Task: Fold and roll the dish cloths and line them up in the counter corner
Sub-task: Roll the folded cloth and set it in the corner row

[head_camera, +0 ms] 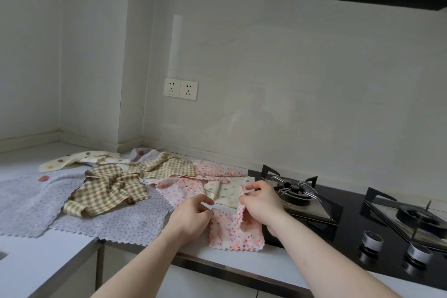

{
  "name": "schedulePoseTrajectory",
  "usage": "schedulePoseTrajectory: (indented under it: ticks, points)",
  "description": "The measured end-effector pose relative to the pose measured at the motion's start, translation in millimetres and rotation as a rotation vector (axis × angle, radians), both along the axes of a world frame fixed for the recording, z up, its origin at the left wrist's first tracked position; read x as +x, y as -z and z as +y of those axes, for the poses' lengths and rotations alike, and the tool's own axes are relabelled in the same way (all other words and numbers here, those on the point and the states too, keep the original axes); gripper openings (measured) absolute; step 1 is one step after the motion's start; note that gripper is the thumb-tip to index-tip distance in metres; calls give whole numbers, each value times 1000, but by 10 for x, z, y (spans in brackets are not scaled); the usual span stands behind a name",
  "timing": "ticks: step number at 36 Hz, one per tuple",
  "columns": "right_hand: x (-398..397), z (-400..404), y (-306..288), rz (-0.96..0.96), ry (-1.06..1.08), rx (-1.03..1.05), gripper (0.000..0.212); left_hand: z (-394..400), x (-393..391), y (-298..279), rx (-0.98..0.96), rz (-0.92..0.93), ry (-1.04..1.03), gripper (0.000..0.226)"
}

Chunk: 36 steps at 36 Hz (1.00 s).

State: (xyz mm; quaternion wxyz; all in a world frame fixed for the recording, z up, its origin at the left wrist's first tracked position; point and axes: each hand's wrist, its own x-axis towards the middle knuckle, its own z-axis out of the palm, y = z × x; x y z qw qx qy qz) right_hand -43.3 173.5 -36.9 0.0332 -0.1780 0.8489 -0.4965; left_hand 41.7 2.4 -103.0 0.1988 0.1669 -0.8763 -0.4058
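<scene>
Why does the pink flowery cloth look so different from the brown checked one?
The pink flowery cloth lies near the counter's front edge, mostly flat, with one side lifted by the right hand. The left hand is at its other side. The brown checked cloth is crumpled in a heap on a grey spotted cloth, and nobody touches it. One has tiny flowers, the other squares. Neither is rolled yet.

— Which cloth is being worked?
— The pink floral cloth (232, 232), flat at the worktop's (36, 261) front edge, its right side lifted into a fold.
— The others?
— Unfolded and overlapping: grey dotted cloths (116, 220), a crumpled green checked cloth (108, 191) (lying on them), cream dotted cloths (232, 189) behind.
</scene>
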Motion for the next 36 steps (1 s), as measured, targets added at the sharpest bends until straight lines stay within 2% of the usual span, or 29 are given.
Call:
schedulePoseTrajectory:
  ticks: [6,11,13,16,20,25,29,32,36]
  points:
    - [60,-177,117,-43,-59,35,25,-7,-21,0,-24,0,-13,26]
    - [55,-173,154,-230,-126,-12,32,-20,-40,12,-28,13,-6,22]
    - [58,-109,123,-191,-111,-46,28,-26,-47,16,-19,16,-11,21]
    - [-35,28,167,-32,-41,-71,20,-13,-41,2,7,16,-5,25]
    - [-168,250,331,167,56,74,20,6,-45,-8,13,-3,14,45]
    - [-200,341,556,159,43,181,27,-23,-77,14,8,26,26,49]
    - [-104,293,633,272,93,243,31,-54,-97,56,71,93,67,47]
    - [-93,286,654,279,84,222,35,-66,-100,66,112,115,99,46]
    - [-83,318,649,279,36,200,31,-71,-109,56,170,94,116,51]
